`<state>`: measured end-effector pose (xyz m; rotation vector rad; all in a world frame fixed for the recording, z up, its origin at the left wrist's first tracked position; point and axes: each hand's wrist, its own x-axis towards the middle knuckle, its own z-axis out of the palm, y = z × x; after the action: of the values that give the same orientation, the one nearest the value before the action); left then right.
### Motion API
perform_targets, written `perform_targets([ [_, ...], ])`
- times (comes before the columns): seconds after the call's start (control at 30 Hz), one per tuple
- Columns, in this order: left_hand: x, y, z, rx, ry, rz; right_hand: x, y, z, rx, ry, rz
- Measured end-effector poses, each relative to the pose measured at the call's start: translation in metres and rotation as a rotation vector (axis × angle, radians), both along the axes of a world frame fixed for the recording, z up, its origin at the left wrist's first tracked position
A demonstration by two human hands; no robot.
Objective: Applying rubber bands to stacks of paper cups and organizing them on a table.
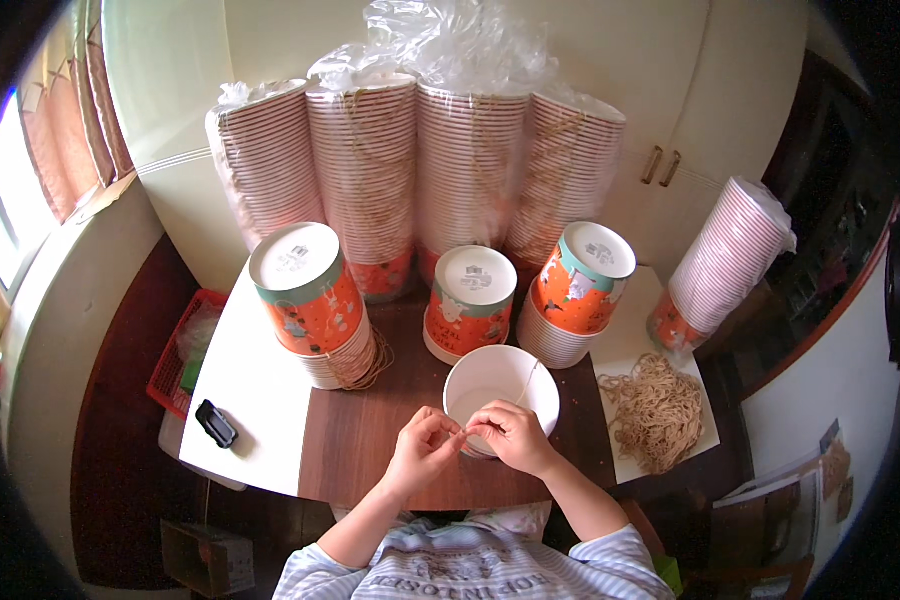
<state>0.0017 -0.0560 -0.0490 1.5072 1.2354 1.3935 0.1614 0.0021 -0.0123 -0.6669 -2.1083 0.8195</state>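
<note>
A white paper bucket (502, 375) stands upright on the brown tabletop in front of me, its mouth facing up. A thin beige string (533, 378) hangs at the right of its inner wall and runs down to my right hand (512, 436). My left hand (427, 447) meets the right one over the bucket's near rim, fingertips pinched together. Both hands seem closed on the string, though the fingers cover most of it there. Just behind the bucket, an orange bucket (475, 312) sits upside down with its white base up.
Upside-down bucket stacks stand left (310, 310) and right (575, 290), the left one with string looped at its side. Tall plastic-wrapped stacks (365, 170) line the back. At right lie a string heap (658, 412) and another wrapped stack (725, 260). A black case (216, 424) lies left.
</note>
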Motion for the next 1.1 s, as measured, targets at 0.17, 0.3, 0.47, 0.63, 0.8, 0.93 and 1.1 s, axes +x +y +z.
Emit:
perform_targets([
  [0.17,0.001,0.0,0.005,-0.18,-0.337,-0.095,0.0,-0.001,0.003,-0.035,-0.051,-0.015],
  [0.3,-0.003,0.002,0.004,-0.195,-0.443,-0.129,0.001,-0.001,0.004,-0.057,-0.049,-0.036],
  [0.47,-0.004,0.004,0.0,-0.206,-0.479,-0.079,0.002,-0.001,0.001,-0.081,-0.058,-0.052],
  [0.63,-0.005,0.004,0.003,-0.255,-0.432,-0.04,0.002,-0.001,0.0,-0.075,-0.052,-0.042],
  [0.8,-0.004,0.006,0.002,-0.263,-0.41,-0.005,0.003,0.0,0.002,-0.086,-0.081,-0.01],
  [0.93,-0.002,0.01,-0.005,-0.18,-0.365,0.039,0.004,0.0,0.003,-0.098,-0.105,0.043],
  [1.1,-0.002,0.007,-0.003,-0.154,-0.211,0.081,0.007,0.001,0.002,-0.126,-0.095,0.078],
])
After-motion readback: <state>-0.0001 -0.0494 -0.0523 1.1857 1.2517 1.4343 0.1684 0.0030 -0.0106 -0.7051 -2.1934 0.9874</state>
